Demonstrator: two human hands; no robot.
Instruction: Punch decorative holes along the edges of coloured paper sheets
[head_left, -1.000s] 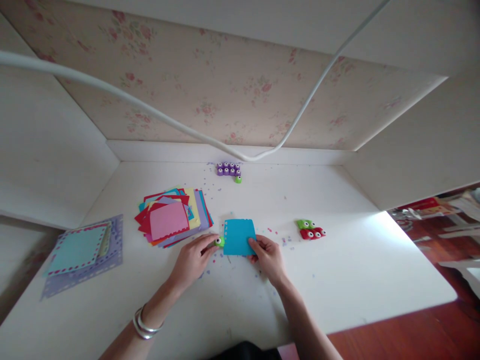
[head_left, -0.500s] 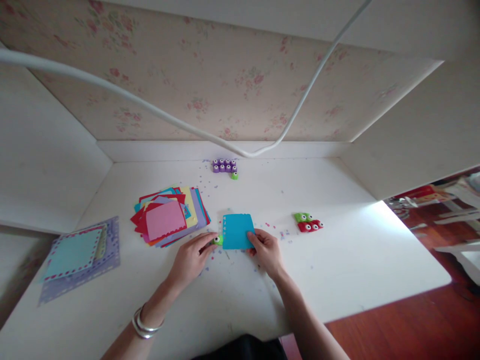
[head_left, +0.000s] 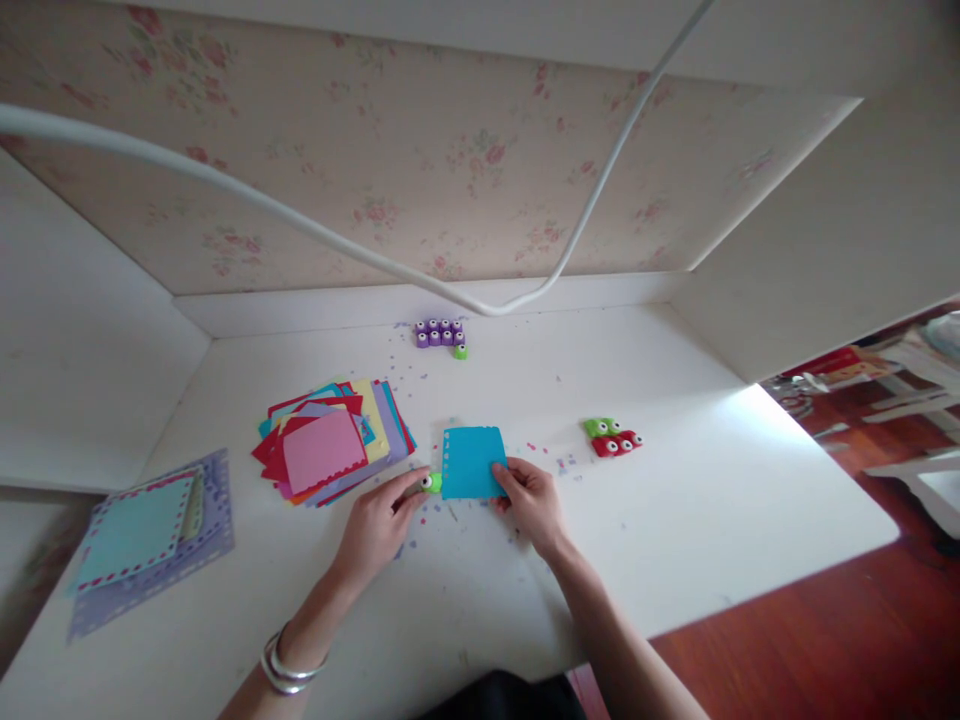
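Observation:
My left hand [head_left: 381,518] grips a small green craft punch [head_left: 431,483] between thumb and fingers, at the lower left corner of a blue square of paper [head_left: 474,463]. A row of small punched holes runs down the paper's left edge. On its right edge my right hand [head_left: 529,498] pinches the sheet, thumb on top. To the left lies a loose pile of coloured paper with a pink sheet [head_left: 324,452] on top. Small punched bits are scattered on the white table around the hands.
Purple punches [head_left: 439,334] stand in rows at the back beside a green one [head_left: 461,352]. Red punches [head_left: 617,444] and green punches [head_left: 602,427] sit at the right. Punched sheets [head_left: 139,525] lie far left. A white cable [head_left: 322,232] hangs across the view.
The camera view has shifted slightly. The green punch sits a little further out from the paper's left edge, its top turned more toward the left. Both hands keep their holds.

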